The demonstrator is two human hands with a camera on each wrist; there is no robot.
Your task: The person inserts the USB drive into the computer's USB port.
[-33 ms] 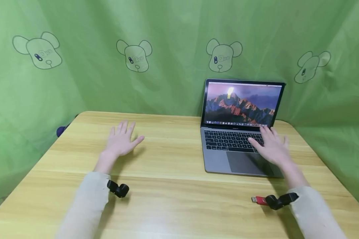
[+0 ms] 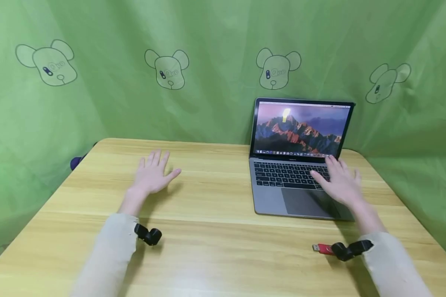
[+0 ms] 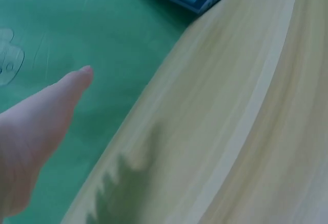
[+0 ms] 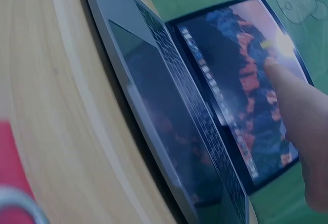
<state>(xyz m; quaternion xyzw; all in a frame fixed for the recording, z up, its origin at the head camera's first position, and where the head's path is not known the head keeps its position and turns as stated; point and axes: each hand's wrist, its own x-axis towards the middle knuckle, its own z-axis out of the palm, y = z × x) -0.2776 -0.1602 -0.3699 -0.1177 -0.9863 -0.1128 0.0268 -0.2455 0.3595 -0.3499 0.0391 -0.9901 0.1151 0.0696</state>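
A laptop (image 2: 308, 200) lies on the tabletop (image 2: 215, 251) toward its far right corner, with its raised screen close to the far edge. The long axis of its base runs left to right, roughly parallel to that edge. The screen faces the near side, leaning back a little, with the keyboard and trackpad in front of it.

The right hand (image 2: 342, 185) is above the right part of the keyboard, its fingers pointing toward the far edge and its thumb spread to the left. It holds nothing, and its shadow falls across the trackpad. The left hand (image 2: 150, 177) is over the far left part of the tabletop, well apart from the laptop. It too is empty, with fingers spread wide, thumb toward the right edge and a shadow below.

On the near side of the laptop, in the right half of the tabletop, lies a red USB stick (image 2: 324, 249). Its long axis also runs left to right, and its metal plug points to the left edge; a black wrist camera (image 2: 351, 250) hides its other end. A green curtain (image 2: 215, 111) printed with animal heads hangs beyond the far edge.
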